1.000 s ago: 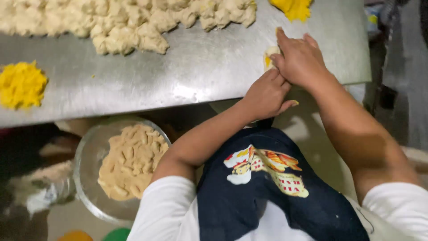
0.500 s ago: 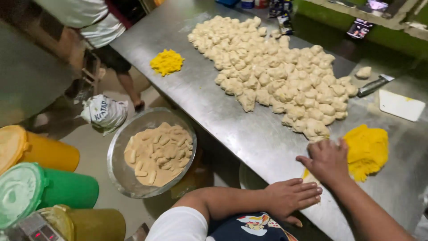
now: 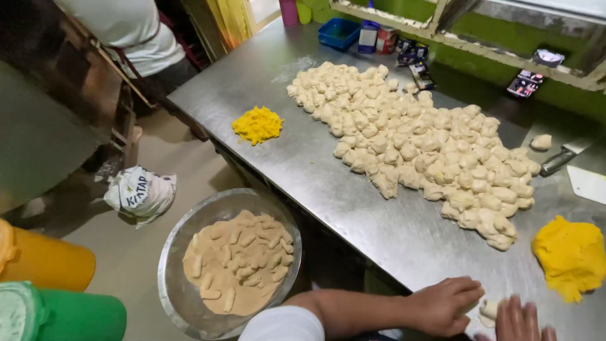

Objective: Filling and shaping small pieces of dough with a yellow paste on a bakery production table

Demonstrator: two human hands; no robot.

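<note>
Steel bench [image 3: 303, 158]: I log one dough piece [image 3: 487, 309] between my hands, left hand [image 3: 442, 306] curled against it, right hand [image 3: 521, 322] open, flat beside it.

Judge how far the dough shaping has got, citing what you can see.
Done: a metal bowl holds shaped rolls in crumbs. In hand: the left hand and right hand work one dough piece. Left: a large heap of dough pieces and two yellow filling mounds.
</note>
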